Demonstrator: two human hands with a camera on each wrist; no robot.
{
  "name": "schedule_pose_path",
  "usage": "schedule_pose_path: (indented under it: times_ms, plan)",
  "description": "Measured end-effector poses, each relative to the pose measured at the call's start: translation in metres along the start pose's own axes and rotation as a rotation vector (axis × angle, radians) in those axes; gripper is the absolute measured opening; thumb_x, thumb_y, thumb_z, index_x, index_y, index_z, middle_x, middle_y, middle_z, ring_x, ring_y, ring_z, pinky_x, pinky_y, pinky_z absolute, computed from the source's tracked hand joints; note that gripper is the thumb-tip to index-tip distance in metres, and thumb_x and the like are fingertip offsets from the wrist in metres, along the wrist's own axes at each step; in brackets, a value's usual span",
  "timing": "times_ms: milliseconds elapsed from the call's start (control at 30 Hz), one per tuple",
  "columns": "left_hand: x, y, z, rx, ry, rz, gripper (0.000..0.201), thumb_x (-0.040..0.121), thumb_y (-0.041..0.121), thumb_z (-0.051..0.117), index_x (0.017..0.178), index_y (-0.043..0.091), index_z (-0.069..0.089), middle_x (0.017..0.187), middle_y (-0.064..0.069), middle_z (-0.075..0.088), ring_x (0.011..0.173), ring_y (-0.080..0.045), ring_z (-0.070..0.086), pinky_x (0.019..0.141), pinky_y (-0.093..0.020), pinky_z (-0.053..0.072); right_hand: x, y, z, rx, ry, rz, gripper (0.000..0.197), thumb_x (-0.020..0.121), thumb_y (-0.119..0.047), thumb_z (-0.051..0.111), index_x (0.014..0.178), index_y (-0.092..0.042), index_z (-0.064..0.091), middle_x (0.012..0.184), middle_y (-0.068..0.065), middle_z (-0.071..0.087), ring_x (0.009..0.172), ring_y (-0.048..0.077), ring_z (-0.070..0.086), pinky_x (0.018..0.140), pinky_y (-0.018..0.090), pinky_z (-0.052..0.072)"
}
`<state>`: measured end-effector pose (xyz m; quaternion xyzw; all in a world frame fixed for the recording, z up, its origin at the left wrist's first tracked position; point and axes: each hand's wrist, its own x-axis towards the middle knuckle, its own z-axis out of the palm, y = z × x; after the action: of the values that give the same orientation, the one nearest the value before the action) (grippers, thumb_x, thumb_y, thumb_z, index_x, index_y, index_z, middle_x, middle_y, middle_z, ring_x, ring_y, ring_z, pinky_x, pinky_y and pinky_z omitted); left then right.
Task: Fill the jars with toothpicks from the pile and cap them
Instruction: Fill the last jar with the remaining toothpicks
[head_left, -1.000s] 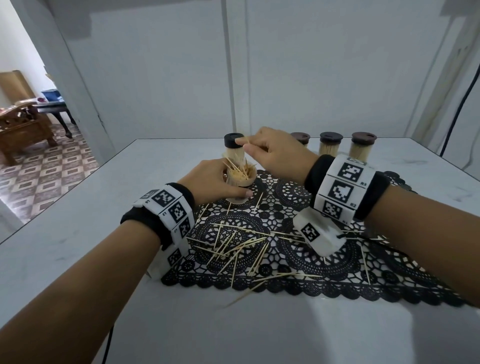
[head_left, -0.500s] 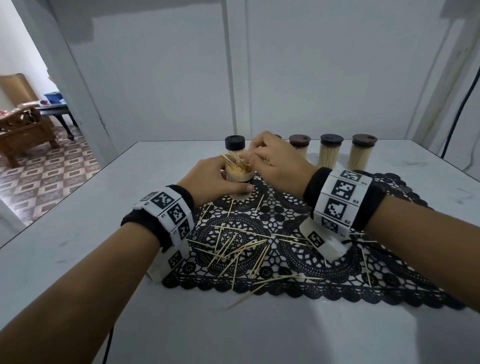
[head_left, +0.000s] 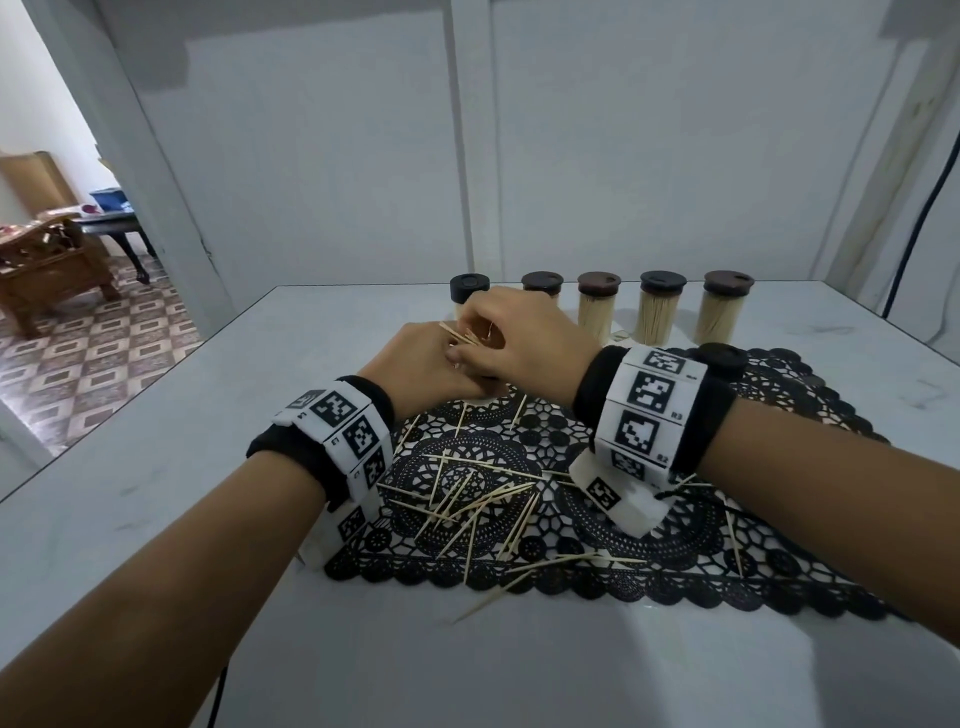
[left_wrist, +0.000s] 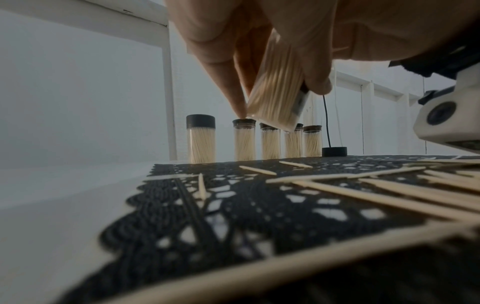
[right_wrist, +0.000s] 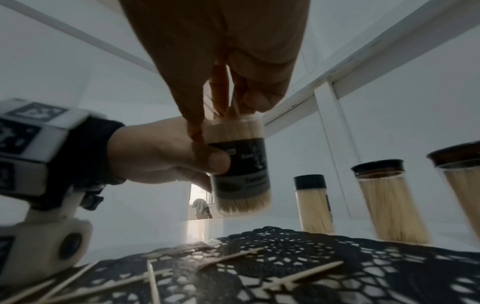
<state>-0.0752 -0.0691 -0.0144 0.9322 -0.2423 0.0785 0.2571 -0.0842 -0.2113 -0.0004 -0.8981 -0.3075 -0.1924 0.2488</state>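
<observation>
Both hands at open jar (right_wrist: 240, 164): left hand (right_wrist: 166, 152) grips it; right hand (right_wrist: 223, 61) pinches toothpicks (head_left: 460, 335) at mouth.

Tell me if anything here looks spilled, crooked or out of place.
Loose toothpicks lie scattered across the black lace mat, one past its front edge on the table. The open jar in the left hand is tilted, toothpicks poking out unevenly. A loose cap sits on the mat.

open jar (right_wrist: 240, 164) packed with toothpicks is tilting off the mat, a few sticking out the top. five capped jars (head_left: 658, 307) are standing upright in a back row. loose cap (left_wrist: 334, 151) is lying flat, scattered toothpicks (head_left: 478, 506) sprawling on the lace.
</observation>
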Motion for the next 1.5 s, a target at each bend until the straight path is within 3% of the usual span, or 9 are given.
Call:
schedule_pose_path:
  times_ms: [133,333,467,567,700,800,967,1233,1500]
  plan:
    - [0.000,-0.003,0.001,-0.031,0.006,-0.029,0.022,0.068,0.031,0.078,0.070,0.018,0.061,0.070,0.004,0.064,0.069,-0.007,0.055,0.059,-0.013,0.039,0.000,-0.003,-0.002,0.025,0.008,-0.020,0.015,0.086,-0.019,0.060,0.078,-0.015,0.049,0.073,0.000,0.053,0.070,0.019,0.050,0.060,0.026,0.032]
    - [-0.003,0.000,-0.003,-0.128,0.029,-0.006,0.032,0.068,0.031,0.081,0.076,0.042,0.051,0.072,0.019,0.057,0.060,0.015,0.051,0.058,-0.001,0.035,-0.005,0.002,-0.009,0.073,0.166,-0.033,0.027,0.089,-0.012,0.056,0.115,-0.010,0.053,0.083,0.006,0.067,0.071,0.018,0.061,0.063,0.019,0.042]
    - [-0.001,-0.001,-0.002,-0.165,0.069,-0.040,0.030,0.068,0.034,0.080,0.083,0.042,0.056,0.076,0.021,0.060,0.065,0.013,0.052,0.058,-0.002,0.035,-0.008,0.011,-0.006,-0.062,0.160,-0.138,0.030,0.091,-0.022,0.048,0.103,-0.003,0.067,0.094,0.013,0.067,0.085,0.028,0.059,0.076,0.022,0.033]
    - [-0.001,-0.002,-0.003,-0.214,0.121,-0.031,0.031,0.070,0.021,0.077,0.077,0.042,0.055,0.071,0.019,0.060,0.062,0.015,0.051,0.058,-0.002,0.035,-0.015,0.013,0.000,-0.133,0.087,-0.131,0.055,0.085,-0.044,0.031,0.116,-0.013,0.065,0.108,0.013,0.054,0.089,0.018,0.040,0.080,0.032,0.033]
    - [-0.001,-0.005,-0.003,-0.215,0.108,-0.031,0.031,0.070,0.024,0.078,0.087,0.040,0.059,0.078,0.020,0.062,0.067,0.015,0.053,0.060,0.000,0.036,-0.019,0.014,-0.004,-0.017,-0.018,-0.079,0.050,0.088,-0.034,0.033,0.131,-0.017,0.053,0.106,0.008,0.040,0.085,0.011,0.034,0.077,0.014,0.027]
    - [0.001,-0.007,-0.001,-0.169,0.090,-0.036,0.036,0.068,0.037,0.080,0.099,0.032,0.062,0.085,0.019,0.062,0.076,0.010,0.053,0.063,-0.002,0.036,-0.015,0.013,-0.013,0.061,0.019,-0.010,0.032,0.091,-0.007,0.049,0.122,-0.006,0.057,0.095,0.003,0.047,0.079,0.006,0.042,0.071,0.006,0.034]
    - [0.000,-0.005,-0.001,-0.149,0.092,-0.022,0.040,0.067,0.038,0.080,0.102,0.028,0.062,0.087,0.021,0.061,0.082,0.010,0.053,0.070,-0.001,0.037,-0.012,0.014,-0.015,0.108,0.134,0.010,0.009,0.085,-0.012,0.063,0.089,-0.003,0.065,0.082,0.004,0.065,0.074,0.012,0.056,0.069,0.016,0.042]
    - [0.000,-0.006,-0.001,-0.113,0.104,-0.014,0.030,0.069,0.030,0.080,0.093,0.025,0.063,0.082,0.018,0.060,0.078,0.009,0.052,0.068,-0.001,0.037,-0.005,0.012,-0.016,0.056,0.004,-0.042,0.024,0.085,-0.007,0.059,0.106,-0.012,0.070,0.095,-0.004,0.050,0.087,0.005,0.045,0.072,0.003,0.033]
    - [-0.001,-0.003,-0.002,-0.107,0.086,-0.004,0.034,0.069,0.033,0.080,0.094,0.034,0.057,0.079,0.026,0.055,0.076,0.012,0.050,0.068,0.003,0.033,-0.004,0.011,-0.014,0.022,0.129,-0.146,0.009,0.084,-0.009,0.060,0.087,-0.005,0.067,0.083,0.006,0.064,0.074,0.010,0.052,0.068,0.012,0.033]
